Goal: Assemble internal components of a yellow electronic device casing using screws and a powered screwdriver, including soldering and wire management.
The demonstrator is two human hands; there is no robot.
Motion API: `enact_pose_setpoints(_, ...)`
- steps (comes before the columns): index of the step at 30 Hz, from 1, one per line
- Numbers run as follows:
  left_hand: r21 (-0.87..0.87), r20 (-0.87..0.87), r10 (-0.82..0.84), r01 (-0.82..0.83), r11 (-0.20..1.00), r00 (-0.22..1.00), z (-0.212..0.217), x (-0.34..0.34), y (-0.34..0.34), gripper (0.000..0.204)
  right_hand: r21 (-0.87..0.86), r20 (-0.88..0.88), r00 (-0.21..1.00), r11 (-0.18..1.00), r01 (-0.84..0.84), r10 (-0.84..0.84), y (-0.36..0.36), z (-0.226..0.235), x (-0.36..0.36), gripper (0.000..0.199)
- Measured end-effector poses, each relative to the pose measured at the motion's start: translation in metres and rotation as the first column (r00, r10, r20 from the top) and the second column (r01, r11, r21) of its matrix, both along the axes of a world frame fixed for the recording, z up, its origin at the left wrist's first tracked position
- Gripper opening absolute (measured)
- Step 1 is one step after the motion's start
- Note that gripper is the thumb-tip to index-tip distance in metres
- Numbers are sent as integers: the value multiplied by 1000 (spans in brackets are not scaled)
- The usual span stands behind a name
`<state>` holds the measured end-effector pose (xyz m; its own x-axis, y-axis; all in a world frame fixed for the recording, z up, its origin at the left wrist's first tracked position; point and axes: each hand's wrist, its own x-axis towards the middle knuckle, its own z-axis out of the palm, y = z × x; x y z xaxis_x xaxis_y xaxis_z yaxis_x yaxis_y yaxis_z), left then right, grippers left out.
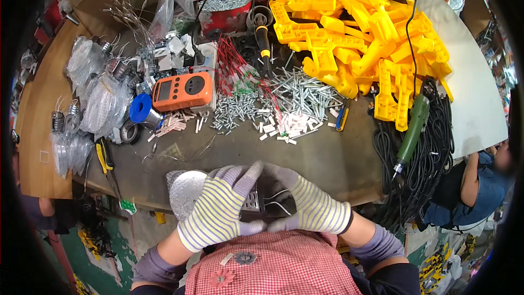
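My left hand (215, 207) and my right hand (314, 205), both in striped knit gloves, meet at the table's near edge. Their fingers curve around a small slotted piece (251, 202), partly silver and partly dark, most of it hidden by the gloves. Two white wires (278, 194) run from it toward my right palm. Beside my left hand lies a round silvery, wrapped-looking part (183, 192) with a pale rim; I cannot make out its kind.
Yellow plastic housings (355, 38) heap at the back right, above a green electric screwdriver (413, 131) and coiled black cables (436, 158). Screws (305, 90), an orange meter (183, 91), a solder spool (144, 110), pliers (106, 158) and wrapped coils (106, 104) cover the back and left.
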<state>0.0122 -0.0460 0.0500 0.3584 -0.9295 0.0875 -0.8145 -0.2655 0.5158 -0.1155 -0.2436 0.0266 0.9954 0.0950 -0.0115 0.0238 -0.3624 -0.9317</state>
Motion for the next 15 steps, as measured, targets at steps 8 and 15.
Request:
enact_pose_setpoints(8, -33, -36, -25, 24, 999, 999, -6, 0, -6, 87, -516, 649, 720, 552, 654, -246, -100, 50, 149, 29)
enact_pose_setpoints(15, -118, -9, -32, 31, 993, 999, -10, 1, -9, 63, -898, 426, 834, -52, 436, -350, -139, 37, 273, 25)
